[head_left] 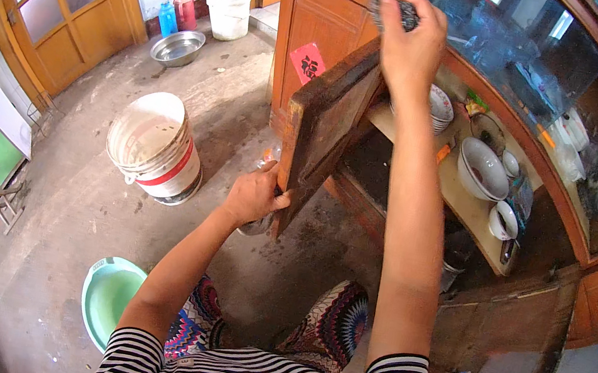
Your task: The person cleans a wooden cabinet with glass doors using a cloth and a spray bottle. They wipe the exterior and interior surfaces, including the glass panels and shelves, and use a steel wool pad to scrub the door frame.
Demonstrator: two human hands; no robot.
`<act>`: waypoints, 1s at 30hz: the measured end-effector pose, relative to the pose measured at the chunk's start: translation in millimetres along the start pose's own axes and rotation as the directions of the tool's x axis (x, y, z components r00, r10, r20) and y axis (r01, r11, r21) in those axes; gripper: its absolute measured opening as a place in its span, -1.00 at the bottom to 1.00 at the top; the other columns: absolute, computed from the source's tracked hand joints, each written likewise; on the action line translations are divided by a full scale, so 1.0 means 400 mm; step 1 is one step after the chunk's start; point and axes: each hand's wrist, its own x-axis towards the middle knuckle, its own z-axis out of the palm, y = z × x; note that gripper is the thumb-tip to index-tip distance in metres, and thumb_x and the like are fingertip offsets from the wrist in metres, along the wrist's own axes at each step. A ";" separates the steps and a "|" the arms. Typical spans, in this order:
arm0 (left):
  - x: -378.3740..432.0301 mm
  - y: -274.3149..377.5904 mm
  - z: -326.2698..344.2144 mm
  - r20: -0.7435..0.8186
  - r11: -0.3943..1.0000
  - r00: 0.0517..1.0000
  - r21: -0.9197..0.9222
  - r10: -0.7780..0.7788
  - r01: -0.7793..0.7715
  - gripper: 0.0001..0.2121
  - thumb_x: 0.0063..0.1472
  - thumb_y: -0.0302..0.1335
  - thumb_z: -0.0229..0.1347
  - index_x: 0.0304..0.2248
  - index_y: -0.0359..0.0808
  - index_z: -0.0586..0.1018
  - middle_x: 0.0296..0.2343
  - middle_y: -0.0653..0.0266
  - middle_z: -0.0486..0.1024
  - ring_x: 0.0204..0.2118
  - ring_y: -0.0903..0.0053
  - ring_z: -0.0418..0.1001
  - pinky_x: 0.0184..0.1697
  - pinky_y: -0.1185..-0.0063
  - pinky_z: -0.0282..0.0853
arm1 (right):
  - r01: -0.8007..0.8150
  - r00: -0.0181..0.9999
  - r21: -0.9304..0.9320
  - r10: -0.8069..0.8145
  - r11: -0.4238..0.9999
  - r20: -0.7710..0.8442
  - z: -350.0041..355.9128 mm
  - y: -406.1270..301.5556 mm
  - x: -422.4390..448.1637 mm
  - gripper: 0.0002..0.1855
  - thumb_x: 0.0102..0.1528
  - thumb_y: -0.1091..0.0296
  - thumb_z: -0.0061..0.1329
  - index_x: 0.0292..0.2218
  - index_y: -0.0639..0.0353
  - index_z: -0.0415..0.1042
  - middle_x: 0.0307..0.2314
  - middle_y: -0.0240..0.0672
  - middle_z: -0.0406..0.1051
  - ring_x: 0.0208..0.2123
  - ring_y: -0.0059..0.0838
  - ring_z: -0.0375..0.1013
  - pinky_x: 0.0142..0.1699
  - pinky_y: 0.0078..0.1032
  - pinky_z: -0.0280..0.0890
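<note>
A wooden cabinet door (pixel 332 127) stands swung open in front of me. My left hand (pixel 257 194) grips its outer edge low down, thumb on the inner side. Raised near the top of the door, my right hand (pixel 415 40) pinches a dark grey scouring pad (pixel 396 10), which looks like steel wool and is slightly blurred. I cannot tell whether the pad touches any wood. Behind my right forearm, the cabinet shelf (pixel 465 220) holds a large white bowl (pixel 483 169), a smaller bowl (pixel 504 221) and stacked patterned bowls (pixel 440 110).
A white bucket (pixel 163 149) stands on the floor to my left. Near my left knee sits a green basin (pixel 108 297) with liquid in it. Farther off are a metal basin (pixel 178 48), two thermos flasks (pixel 176 15) and another white bucket (pixel 228 14). A folding stool (pixel 0 199) stands far left.
</note>
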 end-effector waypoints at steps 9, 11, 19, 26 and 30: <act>-0.012 -0.007 -0.011 -0.058 0.999 0.998 -0.041 0.020 -0.023 -0.54 0.18 -0.15 0.18 -0.09 -0.35 0.48 -0.19 -0.03 0.51 -0.23 -0.04 0.54 -0.17 0.19 0.48 | -0.192 0.890 -0.041 0.191 0.981 0.414 0.008 0.069 -0.148 -0.69 0.26 0.12 0.08 -0.16 0.17 0.65 -0.24 -0.20 0.52 -0.16 -0.35 0.48 0.01 -0.43 0.32; -0.017 -0.008 -0.024 -0.071 0.996 0.997 -0.083 0.005 -0.011 -0.61 0.18 -0.19 0.18 -0.15 -0.34 0.51 -0.16 -0.07 0.52 -0.24 -0.07 0.54 -0.19 0.17 0.46 | -0.191 0.847 0.013 0.159 0.981 0.507 -0.021 -0.057 -0.168 -0.73 0.24 0.17 0.11 -0.16 0.14 0.66 -0.24 -0.21 0.47 -0.14 -0.31 0.44 0.03 -0.43 0.30; -0.010 -0.016 -0.005 -0.058 0.999 0.998 -0.042 0.027 -0.030 -0.49 0.15 -0.17 0.20 0.00 -0.31 0.44 -0.22 -0.01 0.51 -0.24 -0.02 0.55 -0.19 0.20 0.50 | -0.388 0.765 -0.075 0.366 0.919 0.529 0.055 0.239 -0.045 -0.71 0.15 0.11 0.19 -0.21 0.10 0.66 -0.27 -0.07 0.60 -0.22 -0.22 0.58 -0.09 -0.35 0.41; -0.006 -0.003 -0.008 -0.051 0.999 0.999 -0.053 -0.015 0.012 -0.57 0.17 -0.17 0.19 -0.06 -0.26 0.51 -0.12 -0.02 0.50 -0.20 -0.04 0.53 -0.16 0.19 0.48 | 0.127 0.981 -0.534 -0.029 0.836 0.189 0.106 0.312 0.002 -0.75 0.21 0.06 0.12 -0.31 0.03 0.64 -0.33 -0.22 0.42 -0.22 -0.12 0.49 -0.17 -0.15 0.46; -0.018 -0.017 0.006 -0.094 0.999 0.995 -0.047 0.010 -0.014 -0.52 0.14 -0.17 0.21 -0.02 -0.27 0.48 -0.08 -0.03 0.49 -0.20 -0.03 0.55 -0.18 0.20 0.50 | 0.299 0.849 -0.706 0.159 0.642 0.504 0.095 0.316 0.052 -0.66 0.23 0.04 0.05 -0.32 0.12 0.66 -0.24 -0.20 0.50 -0.18 -0.07 0.54 -0.11 -0.12 0.46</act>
